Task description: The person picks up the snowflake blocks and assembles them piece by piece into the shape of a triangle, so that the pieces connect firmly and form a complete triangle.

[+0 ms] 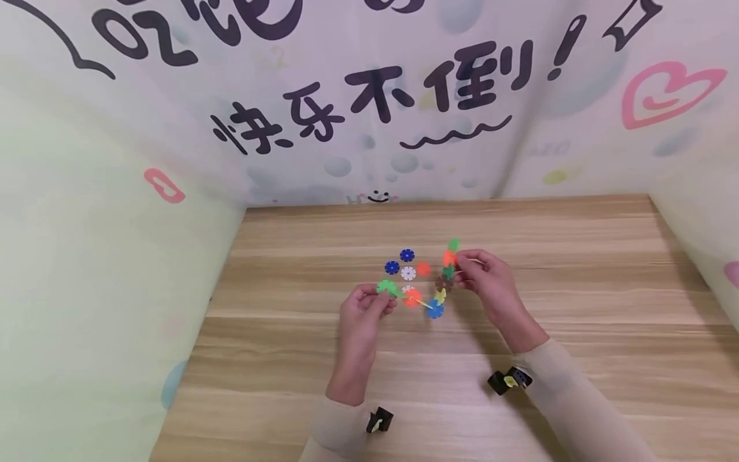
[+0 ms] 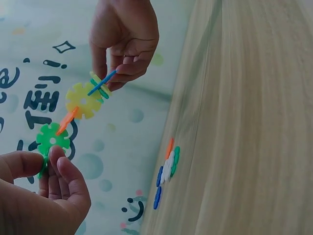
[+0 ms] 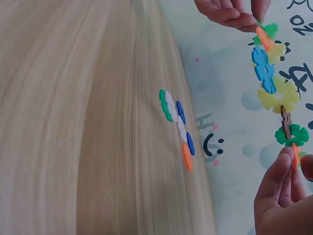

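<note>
A chain of interlocking notched plastic discs [image 1: 435,309] hangs in a curve between both hands, above the table. My left hand [image 1: 360,317] pinches a green disc [image 2: 53,141] at one end between thumb and fingers. Near the other end, my right hand [image 1: 491,285] pinches an orange disc [image 1: 450,258], with a light green disc [image 1: 453,244] beyond it. Between the hands run orange, yellow, blue, brown and dark green discs [image 3: 292,135], slotted edge to edge. In the right wrist view, the right fingers partly cover the orange disc.
Loose discs lie close together on the wooden table [image 1: 277,321] beyond the chain: dark blue discs [image 1: 407,255], a white disc [image 1: 408,273] and an orange one [image 1: 424,268] among them. A printed cloth wall [image 1: 323,179] rises behind the table; pale walls flank it.
</note>
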{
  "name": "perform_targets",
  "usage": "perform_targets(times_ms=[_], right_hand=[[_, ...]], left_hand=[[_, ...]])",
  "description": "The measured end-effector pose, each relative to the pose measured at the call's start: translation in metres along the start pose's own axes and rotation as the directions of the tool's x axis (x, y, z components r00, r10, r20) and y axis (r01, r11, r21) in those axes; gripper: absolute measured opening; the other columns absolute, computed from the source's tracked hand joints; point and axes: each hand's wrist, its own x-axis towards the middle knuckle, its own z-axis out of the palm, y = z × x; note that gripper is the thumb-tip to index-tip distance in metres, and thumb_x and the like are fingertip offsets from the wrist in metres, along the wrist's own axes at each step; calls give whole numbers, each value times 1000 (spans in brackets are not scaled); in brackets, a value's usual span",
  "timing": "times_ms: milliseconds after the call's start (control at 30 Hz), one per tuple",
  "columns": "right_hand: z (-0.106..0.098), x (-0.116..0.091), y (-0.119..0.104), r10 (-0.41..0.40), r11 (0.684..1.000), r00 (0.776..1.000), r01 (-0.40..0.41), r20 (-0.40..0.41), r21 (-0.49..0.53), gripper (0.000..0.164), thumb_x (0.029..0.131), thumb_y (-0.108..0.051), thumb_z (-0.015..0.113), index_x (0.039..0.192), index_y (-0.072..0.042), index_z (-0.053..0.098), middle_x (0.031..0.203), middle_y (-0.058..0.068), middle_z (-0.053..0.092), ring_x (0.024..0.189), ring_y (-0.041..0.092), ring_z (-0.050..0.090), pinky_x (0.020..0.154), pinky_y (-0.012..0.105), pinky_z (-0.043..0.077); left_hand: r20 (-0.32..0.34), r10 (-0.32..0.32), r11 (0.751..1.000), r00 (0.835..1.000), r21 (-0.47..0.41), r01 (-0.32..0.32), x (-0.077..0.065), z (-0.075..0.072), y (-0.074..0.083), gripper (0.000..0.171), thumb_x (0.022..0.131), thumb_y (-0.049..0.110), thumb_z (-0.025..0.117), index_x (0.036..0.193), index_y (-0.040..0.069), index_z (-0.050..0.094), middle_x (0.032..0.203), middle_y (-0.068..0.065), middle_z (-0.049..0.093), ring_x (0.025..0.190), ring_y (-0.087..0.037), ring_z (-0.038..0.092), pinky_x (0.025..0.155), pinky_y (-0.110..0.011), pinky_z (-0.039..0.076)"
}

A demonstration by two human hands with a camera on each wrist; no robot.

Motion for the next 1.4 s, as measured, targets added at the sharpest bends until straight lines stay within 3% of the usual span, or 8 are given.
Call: perform_targets(times_ms=[200,300,367,467,600,733,1200,1400], right_hand=[[2,12,6,37,991,999,-34,21,-129,39,103,-27,58,125,5,56,104,11,67,82,18,66,78,32,58],[4,22,10,36,942,998,-19,47,-334,34,105,-23,54,127,2,58,106,16,66,82,23,66,74,34,58],[6,31,14,39,863,994,16,98,-505,32,104,-23,55,128,-2,59,106,17,66,81,25,66,71,35,57],[13,45,20,43,685,980,112,194,-720,33,101,-26,59,129,-10,61,101,13,67,76,23,64,67,35,54],[23,58,27,23,488,961,229,274,-842,28,97,-25,65,122,-13,64,89,5,66,72,19,59,65,35,47],[31,65,30,-13,382,959,265,282,-885,14,90,-14,67,104,-11,64,76,2,58,68,20,52,60,33,41],[26,68,24,-12,411,962,254,273,-875,20,82,-7,74,97,-2,63,85,9,59,77,24,53,69,38,47],[20,65,23,35,467,967,208,253,-860,21,83,-7,74,97,-5,58,87,10,62,78,26,55,69,37,48]], left_hand=[[-10,18,1000,1000,-24,-18,-1,-8,2,14,93,-2,64,106,-4,58,97,-16,68,87,-23,67,88,-40,56],[-35,40,997,999,-58,-42,-1,-13,3,13,94,-3,63,105,-4,57,98,-16,68,87,-23,67,87,-39,56],[-53,57,994,997,-88,-61,-1,-16,4,12,94,-4,62,105,-4,57,100,-17,68,87,-23,67,88,-39,56],[-66,68,989,996,-128,-76,-2,-20,7,12,94,-5,61,105,-4,56,103,-18,67,90,-24,68,88,-38,56],[-58,57,990,997,-128,-64,-4,-22,9,13,95,-3,63,105,-3,55,108,-20,67,94,-27,67,90,-37,55],[-54,50,992,997,-115,-56,-6,-20,9,15,95,0,64,106,-4,55,109,-21,66,96,-28,68,91,-38,55],[-31,34,992,999,-121,-38,-5,-14,9,17,96,3,65,108,-4,55,110,-21,67,97,-28,68,92,-39,54],[-32,24,992,999,-122,-27,-5,-12,7,13,97,2,64,106,-2,55,110,-20,67,97,-29,67,92,-38,54]])
